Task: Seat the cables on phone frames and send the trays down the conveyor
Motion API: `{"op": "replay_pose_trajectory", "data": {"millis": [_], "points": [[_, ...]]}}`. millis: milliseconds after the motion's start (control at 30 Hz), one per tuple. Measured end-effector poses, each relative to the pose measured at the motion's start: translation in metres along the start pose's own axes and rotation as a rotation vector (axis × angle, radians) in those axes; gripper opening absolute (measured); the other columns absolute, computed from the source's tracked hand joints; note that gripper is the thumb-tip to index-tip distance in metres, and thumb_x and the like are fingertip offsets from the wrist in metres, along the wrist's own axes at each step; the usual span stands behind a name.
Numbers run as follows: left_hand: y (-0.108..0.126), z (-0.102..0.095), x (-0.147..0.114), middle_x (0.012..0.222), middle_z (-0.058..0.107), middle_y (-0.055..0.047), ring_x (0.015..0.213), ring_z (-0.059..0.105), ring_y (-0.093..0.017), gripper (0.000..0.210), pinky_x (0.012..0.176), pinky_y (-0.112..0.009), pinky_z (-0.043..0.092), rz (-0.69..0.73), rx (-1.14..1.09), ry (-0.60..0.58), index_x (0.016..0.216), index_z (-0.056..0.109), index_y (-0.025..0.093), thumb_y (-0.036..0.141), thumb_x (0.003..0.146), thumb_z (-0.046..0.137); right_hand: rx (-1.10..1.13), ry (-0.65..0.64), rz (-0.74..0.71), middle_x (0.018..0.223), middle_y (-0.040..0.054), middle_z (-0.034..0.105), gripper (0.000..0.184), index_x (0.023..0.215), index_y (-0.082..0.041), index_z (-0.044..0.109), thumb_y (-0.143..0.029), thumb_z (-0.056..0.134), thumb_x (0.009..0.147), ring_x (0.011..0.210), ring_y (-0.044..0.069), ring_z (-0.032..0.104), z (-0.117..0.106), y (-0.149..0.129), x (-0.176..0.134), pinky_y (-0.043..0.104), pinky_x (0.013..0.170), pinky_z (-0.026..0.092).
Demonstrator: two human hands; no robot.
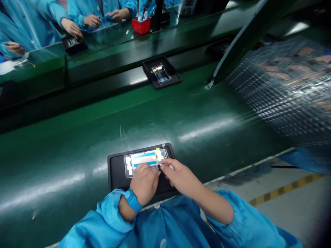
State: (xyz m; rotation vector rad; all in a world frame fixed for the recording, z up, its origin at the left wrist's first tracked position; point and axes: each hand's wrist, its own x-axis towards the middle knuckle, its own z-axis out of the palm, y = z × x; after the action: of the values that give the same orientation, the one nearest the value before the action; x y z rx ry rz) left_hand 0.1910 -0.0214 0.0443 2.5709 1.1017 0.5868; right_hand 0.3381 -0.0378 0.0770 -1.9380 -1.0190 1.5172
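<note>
An opened phone (144,159), with a pale frame and blue strips on its inside, lies in a black tray (116,172) on the green bench in front of me. Over the phone's near edge rests my left hand (145,181), its fingers bent and pressed together against the frame, a blue band around the wrist. At the phone's right end my right hand (178,175) is pinched, thumb and forefinger close to the left fingertips. A small dark bit shows between the two hands, and something whitish peeks out by the right fingers; neither can be made out.
Farther back, another black tray (169,82) holds an opened phone (162,74). Stacked clear plastic trays (289,93) stand at right, beside a slanted post (232,48). Across the line, co-workers in blue work near a red bin (141,26).
</note>
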Motion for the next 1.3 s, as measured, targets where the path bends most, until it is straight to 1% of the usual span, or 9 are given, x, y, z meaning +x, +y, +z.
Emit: {"op": "replay_pose_trajectory", "data": {"millis": [100,267,433,533,633,800,967,1300], "points": [[-0.0004,0.0003,-0.0001,0.067,0.06,-0.003,0.071,0.055,-0.018,0.019,0.074,-0.037,0.046,0.003,-0.001,0.011,0.079,0.056,0.017,0.018,0.084,0.038,0.003,0.002,-0.01,0.067,0.0003,0.062,0.034,0.103,-0.021,0.059,-0.039,0.046,0.077,0.063,0.017,0.06,0.0001,0.0007,0.0003,0.028,0.057,0.046],[-0.0003,0.0003,-0.0011,0.066,0.059,-0.003,0.07,0.055,-0.018,0.018,0.074,-0.036,0.046,0.008,0.003,0.014,0.077,0.056,0.017,0.018,0.084,0.039,-0.026,-0.033,0.027,0.064,-0.0005,0.06,0.037,0.106,-0.021,0.057,-0.04,0.043,0.078,0.052,0.015,0.056,0.0002,0.0002,0.0001,0.026,0.051,0.043],[0.0006,-0.0004,-0.0005,0.065,0.059,-0.003,0.069,0.055,-0.018,0.018,0.073,-0.036,0.046,0.002,-0.007,0.009,0.075,0.055,0.017,0.018,0.084,0.039,0.018,-0.047,0.047,0.054,-0.0039,0.052,0.035,0.105,-0.02,0.055,-0.039,0.044,0.078,0.043,0.012,0.049,0.0006,0.001,0.0003,0.023,0.044,0.038],[0.0006,-0.0006,-0.0002,0.065,0.059,-0.003,0.07,0.054,-0.018,0.018,0.072,-0.036,0.046,0.002,-0.009,0.009,0.075,0.055,0.017,0.018,0.084,0.04,0.058,-0.062,0.059,0.051,-0.0055,0.049,0.035,0.105,-0.02,0.054,-0.04,0.043,0.078,0.042,0.011,0.049,0.0008,0.0004,0.0008,0.021,0.042,0.036],[0.0003,-0.0003,-0.0006,0.065,0.059,-0.003,0.071,0.054,-0.019,0.018,0.073,-0.036,0.046,-0.005,-0.007,0.0,0.075,0.055,0.017,0.018,0.084,0.04,0.062,-0.062,0.063,0.052,-0.0057,0.05,0.035,0.104,-0.019,0.053,-0.041,0.043,0.079,0.041,0.01,0.049,0.0004,-0.0011,0.0004,0.021,0.041,0.036],[-0.0001,0.0003,-0.0008,0.065,0.059,-0.004,0.07,0.054,-0.019,0.018,0.073,-0.036,0.046,0.006,-0.008,0.028,0.075,0.055,0.017,0.019,0.084,0.04,0.06,-0.058,0.039,0.052,-0.0061,0.05,0.036,0.104,-0.019,0.054,-0.043,0.043,0.079,0.042,0.01,0.05,0.0,-0.0009,-0.001,0.021,0.043,0.037],[-0.0006,0.0009,-0.0002,0.064,0.059,-0.003,0.07,0.053,-0.018,0.018,0.074,-0.035,0.046,-0.006,-0.014,0.004,0.074,0.055,0.017,0.019,0.084,0.04,0.044,-0.051,0.047,0.052,-0.0062,0.051,0.036,0.104,-0.019,0.054,-0.043,0.043,0.079,0.042,0.01,0.05,0.0014,0.0005,0.0,0.021,0.042,0.037],[-0.0014,0.0015,-0.0021,0.067,0.06,-0.003,0.071,0.054,-0.017,0.018,0.075,-0.035,0.045,-0.005,-0.033,-0.003,0.074,0.055,0.018,0.019,0.084,0.04,0.042,-0.046,0.02,0.052,-0.0063,0.051,0.035,0.102,-0.02,0.055,-0.044,0.043,0.079,0.04,0.009,0.05,0.0017,0.0009,0.002,0.021,0.042,0.038]]}}
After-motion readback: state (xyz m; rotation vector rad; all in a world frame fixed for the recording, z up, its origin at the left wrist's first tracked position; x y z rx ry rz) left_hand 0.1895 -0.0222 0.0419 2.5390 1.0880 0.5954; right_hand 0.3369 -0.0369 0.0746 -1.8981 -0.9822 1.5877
